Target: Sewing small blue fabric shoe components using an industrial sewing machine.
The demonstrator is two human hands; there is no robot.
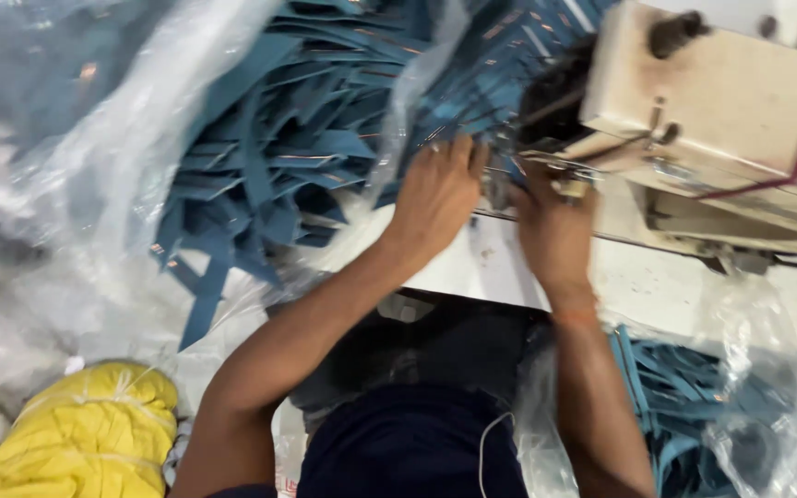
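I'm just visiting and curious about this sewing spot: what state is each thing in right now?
Left hand: fingers curled, resting on blue strips at the needle area.
Right hand: at the machine's foot; its grip is hidden.
Sewing machine: upright, a red band around its body.
Blue strips: heaped loose in an open clear bag.
Lower bag: open, partly filled with blue strips.
Yellow bundle: tied with string.
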